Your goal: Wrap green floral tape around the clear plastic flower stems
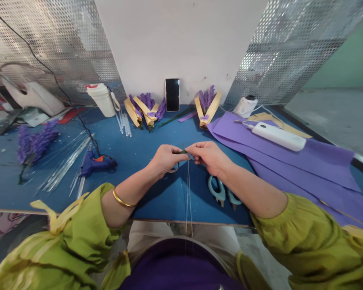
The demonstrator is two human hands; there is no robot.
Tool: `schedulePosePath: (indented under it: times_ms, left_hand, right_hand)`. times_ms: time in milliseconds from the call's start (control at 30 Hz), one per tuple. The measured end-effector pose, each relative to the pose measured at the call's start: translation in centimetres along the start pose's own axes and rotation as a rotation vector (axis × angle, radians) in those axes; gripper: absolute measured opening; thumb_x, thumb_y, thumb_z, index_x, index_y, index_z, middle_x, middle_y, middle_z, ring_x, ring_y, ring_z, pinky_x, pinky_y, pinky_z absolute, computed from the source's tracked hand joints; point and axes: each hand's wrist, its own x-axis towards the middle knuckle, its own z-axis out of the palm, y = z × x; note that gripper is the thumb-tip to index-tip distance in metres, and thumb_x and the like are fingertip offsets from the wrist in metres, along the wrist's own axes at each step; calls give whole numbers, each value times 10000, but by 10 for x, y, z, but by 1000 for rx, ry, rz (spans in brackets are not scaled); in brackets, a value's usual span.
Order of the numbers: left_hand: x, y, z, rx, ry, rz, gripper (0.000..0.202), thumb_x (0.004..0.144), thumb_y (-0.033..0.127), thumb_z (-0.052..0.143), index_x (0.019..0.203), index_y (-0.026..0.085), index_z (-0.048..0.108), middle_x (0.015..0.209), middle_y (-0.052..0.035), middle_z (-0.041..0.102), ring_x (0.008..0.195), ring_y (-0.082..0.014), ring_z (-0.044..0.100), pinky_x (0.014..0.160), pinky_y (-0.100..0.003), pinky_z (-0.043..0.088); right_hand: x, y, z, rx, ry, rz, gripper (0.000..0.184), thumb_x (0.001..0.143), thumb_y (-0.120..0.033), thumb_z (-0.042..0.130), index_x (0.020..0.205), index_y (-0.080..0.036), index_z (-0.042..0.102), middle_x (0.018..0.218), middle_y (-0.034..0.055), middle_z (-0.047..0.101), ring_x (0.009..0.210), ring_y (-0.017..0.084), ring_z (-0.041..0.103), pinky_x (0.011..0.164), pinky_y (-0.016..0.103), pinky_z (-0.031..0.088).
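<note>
Nearest: thin, pale, see-through strands (188, 189), more than one; long axis fore-aft, lower ends pointing to body, past near edge of matte blue tabletop (160, 201); upper ends at fingertips. Next out: scissors w/ lt.-blue loop handles (220, 195), on tabletop, partly hidden by R forearm (251, 183). Then left hand (165, 159): pinched, thumb over fingers, on L part of slim dk.-green strip (183, 152); thin pale ring-shaped band (174, 168) just below, contact unclear. Right hand (210, 156): thumb and fingertips pinched at R end of same strip. Strip: directly betw. hands, above tabletop; long axis approx. crosswise, L–R, approx. square to strands; R end pointing into right fingertips. Neither hand clearly nearer to strip; strands just beside left fingertips, gripping hand unclear. Farther, L: dk.-blue glue gun w/ orange trigger (92, 165); R: flat purple sheets (290, 161). Farthest: upright dark-screened phone (172, 94), betw. tan-wrapped purple flower bunches, L (148, 100) and R (206, 100).
</note>
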Motion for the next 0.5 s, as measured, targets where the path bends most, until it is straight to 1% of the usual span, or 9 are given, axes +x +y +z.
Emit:
schedulePosePath:
  times_ms: [167, 267, 433, 500]
  left_hand:
    - [0, 0, 0, 1, -14, 15, 305, 564, 407, 744, 568, 124, 630, 495, 62, 376, 503, -57, 272, 503, -231, 179]
    - [1, -2, 0, 5, -27, 17, 301, 573, 407, 736, 559, 131, 618, 505, 56, 380, 516, -63, 280, 515, -238, 182]
    - [4, -5, -1, -21, -33, 5, 287, 582, 401, 734, 599, 133, 631, 533, 45, 424, 539, -71, 304, 524, -242, 192]
    - [5, -6, -1, -44, -28, 1, 287, 578, 396, 738, 611, 131, 632, 537, 46, 433, 540, -70, 308, 526, -240, 198]
  right_hand:
    - [2, 3, 2, 69, 4, 39, 233, 535, -258, 763, 518, -155, 555, 419, -61, 422, 417, 51, 391, 429, 202, 341]
    - [2, 4, 3, 81, 3, 34, 258, 527, -265, 776, 510, -158, 541, 421, -62, 417, 423, 51, 394, 427, 200, 337]
    - [2, 5, 0, 13, -19, -57, 168, 609, -261, 725, 581, -138, 614, 461, -45, 468, 439, 56, 421, 449, 208, 371]
    - [2, 4, -1, -12, -27, -71, 136, 641, -251, 696, 616, -130, 639, 475, -40, 481, 440, 56, 431, 454, 208, 383]
